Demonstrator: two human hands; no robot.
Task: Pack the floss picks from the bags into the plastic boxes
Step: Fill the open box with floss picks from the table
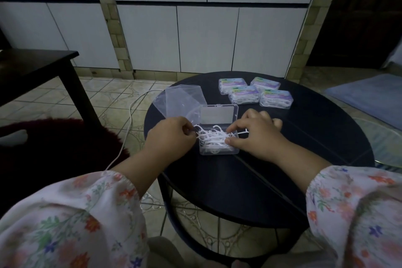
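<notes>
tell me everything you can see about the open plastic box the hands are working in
The open plastic box is a small clear rectangular case with its hinged lid tilted up at the far side. It sits on the round black table, heaped with tangled white floss picks, some sticking over the rim. The left hand pinches picks at its left edge; the right hand touches its right side.

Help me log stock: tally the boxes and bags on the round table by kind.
Closed, filled plastic boxes with purple labels: 4
Open plastic box with loose floss picks: 1
Clear plastic bags, apparently empty: 1, possibly more overlapping
Total: 6
</notes>
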